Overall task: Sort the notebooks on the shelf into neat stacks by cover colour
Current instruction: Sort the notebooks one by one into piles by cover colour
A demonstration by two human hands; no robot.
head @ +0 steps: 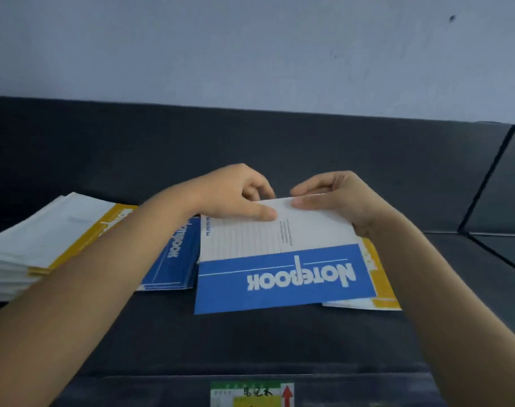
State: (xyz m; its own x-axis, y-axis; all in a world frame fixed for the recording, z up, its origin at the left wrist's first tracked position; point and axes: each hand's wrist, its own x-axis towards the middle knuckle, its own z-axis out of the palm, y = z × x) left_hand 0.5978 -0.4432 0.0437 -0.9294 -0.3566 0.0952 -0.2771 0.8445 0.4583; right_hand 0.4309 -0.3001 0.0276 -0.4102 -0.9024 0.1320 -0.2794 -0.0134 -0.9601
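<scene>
Centre shelf (250, 333), over a yellow notebook (381, 277): blue notebook (282, 277), far edge pinched by left hand (235, 192) and right hand (338, 198); best lifted level, carried left, squared onto the neighbouring blue stack (174, 259).

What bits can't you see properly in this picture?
Head view:
- The yellow-and-white notebook at right is mostly covered by the blue-and-white notebook that the left hand and right hand grip.
- The blue notebook stack is partly hidden by the left forearm.
- The green-and-yellow paper label is cut off by the bottom edge, its writing blurred.
</scene>
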